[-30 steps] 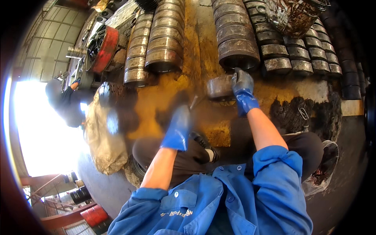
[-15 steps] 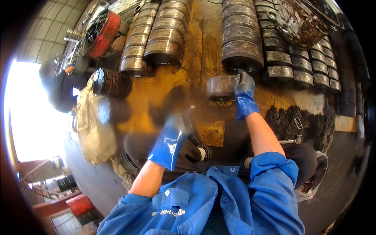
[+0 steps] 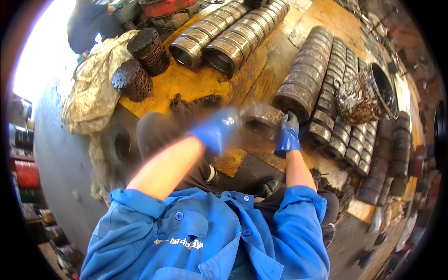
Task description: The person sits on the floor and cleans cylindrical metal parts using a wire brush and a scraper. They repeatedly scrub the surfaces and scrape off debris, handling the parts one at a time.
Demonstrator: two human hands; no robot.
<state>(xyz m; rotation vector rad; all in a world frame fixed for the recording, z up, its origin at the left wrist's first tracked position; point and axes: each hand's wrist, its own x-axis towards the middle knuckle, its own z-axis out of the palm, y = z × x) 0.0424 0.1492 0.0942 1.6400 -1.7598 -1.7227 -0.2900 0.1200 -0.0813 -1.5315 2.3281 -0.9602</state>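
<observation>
My right hand point(image 3: 288, 134), in a blue rubber glove with a grey-stained palm, is closed on the right side of a wide metal ring point(image 3: 264, 115). The ring looks blurred and sits in front of the near end of a long row of similar rings point(image 3: 308, 70). My left hand point(image 3: 219, 128), also in a blue glove, is at the ring's left side. Motion smears its fingers, so I cannot tell whether they touch the ring or hold anything.
More ring rows point(image 3: 233, 46) lie at the back left; narrower rows point(image 3: 340, 121) run to the right. A grimy wire-handled bucket point(image 3: 359, 98) stands on those. Two dark ring stacks point(image 3: 133, 80) stand by a beige sack point(image 3: 91, 93). Another person point(image 3: 95, 23) is at far left.
The view has turned and shifted, moving the rows toward the upper right. My left hand has come from the dark blurred area at left to the ring's side. My right hand stays at the ring.
</observation>
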